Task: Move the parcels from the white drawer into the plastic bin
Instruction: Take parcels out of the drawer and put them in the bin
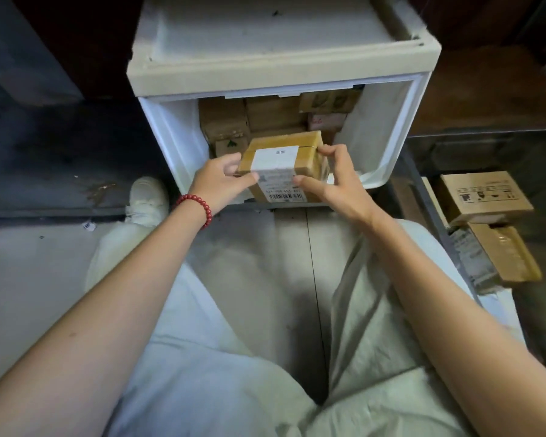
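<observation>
The white drawer (171,137) stands pulled open in front of me, under the white cabinet top. Several brown cardboard parcels (224,121) lie packed at its back. A taped brown parcel (282,152) with a white shipping label is held over the drawer's front edge. My left hand (218,181), with a red bead bracelet on the wrist, grips its left side. My right hand (338,181) pinches its right side, thumb on the label face. The clear plastic bin (423,190) stands at the right with two cardboard boxes (483,197) inside.
My legs in light trousers fill the lower part of the view, and a white shoe (148,197) rests left of the drawer. A dark floor patch lies to the left. The bin's near wall stands right beside my right forearm.
</observation>
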### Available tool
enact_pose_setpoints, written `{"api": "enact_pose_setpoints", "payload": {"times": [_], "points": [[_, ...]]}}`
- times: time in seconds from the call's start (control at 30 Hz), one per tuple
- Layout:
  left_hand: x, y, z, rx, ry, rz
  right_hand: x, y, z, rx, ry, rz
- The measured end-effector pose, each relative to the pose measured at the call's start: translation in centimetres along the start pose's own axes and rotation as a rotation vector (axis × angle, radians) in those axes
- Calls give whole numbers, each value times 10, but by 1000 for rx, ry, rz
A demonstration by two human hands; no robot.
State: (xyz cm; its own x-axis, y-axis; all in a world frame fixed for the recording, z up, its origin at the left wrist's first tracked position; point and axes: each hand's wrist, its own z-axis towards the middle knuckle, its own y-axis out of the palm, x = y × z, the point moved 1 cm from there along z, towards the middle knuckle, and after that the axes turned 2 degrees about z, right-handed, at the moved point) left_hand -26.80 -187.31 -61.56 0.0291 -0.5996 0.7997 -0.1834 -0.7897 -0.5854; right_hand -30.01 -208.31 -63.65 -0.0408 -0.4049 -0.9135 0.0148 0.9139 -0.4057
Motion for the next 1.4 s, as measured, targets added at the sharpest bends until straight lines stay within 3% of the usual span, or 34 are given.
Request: {"api": "enact_pose_setpoints", "payload": {"times": [0.27, 0.47, 0.6, 0.93, 1.23, 1.4], "points": [[-4, 18, -22, -20, 4, -101, 3, -13, -8, 114, 71, 118], [-7, 17, -21, -46, 17, -141, 4, -11, -2, 11, 108, 136], [-8, 14, -19, -68, 50, -147, 11, -10, 0, 51, 256, 238], [-12, 13, -12, -82, 93, -130, 16, -10, 9, -36, 378, 270], [-6, 14, -7, -71, 117, -16, 13, -9, -1, -90, 228, 121], [21, 18, -6, -92, 148, 67, -3, -29, -9, 28, 83, 161]]}}
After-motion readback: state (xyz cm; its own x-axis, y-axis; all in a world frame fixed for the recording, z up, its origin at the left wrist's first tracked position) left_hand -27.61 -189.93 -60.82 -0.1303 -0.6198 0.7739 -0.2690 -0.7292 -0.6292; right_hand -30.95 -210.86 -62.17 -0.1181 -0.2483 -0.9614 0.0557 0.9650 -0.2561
